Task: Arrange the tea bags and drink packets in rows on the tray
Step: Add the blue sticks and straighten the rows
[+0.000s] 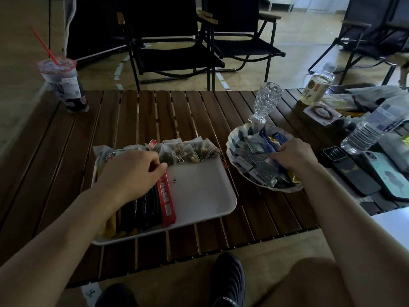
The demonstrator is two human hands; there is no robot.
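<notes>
My left hand [130, 171] pinches the red packet [167, 200] at its top, I judge to square it beside the dark sticks [146, 209] on the tray [199, 191], below the tea bags [190, 151]; my right hand [292, 156] curls round a blue packet [269, 144] in the dish [234, 140], likely next.

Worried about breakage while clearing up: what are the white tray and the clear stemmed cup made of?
White tray: probably plastic or melamine, given its smooth matte surface and rounded rim. Stemmed cup: clear, embossed and glinting, so likely pressed glass, possibly acrylic.
</notes>
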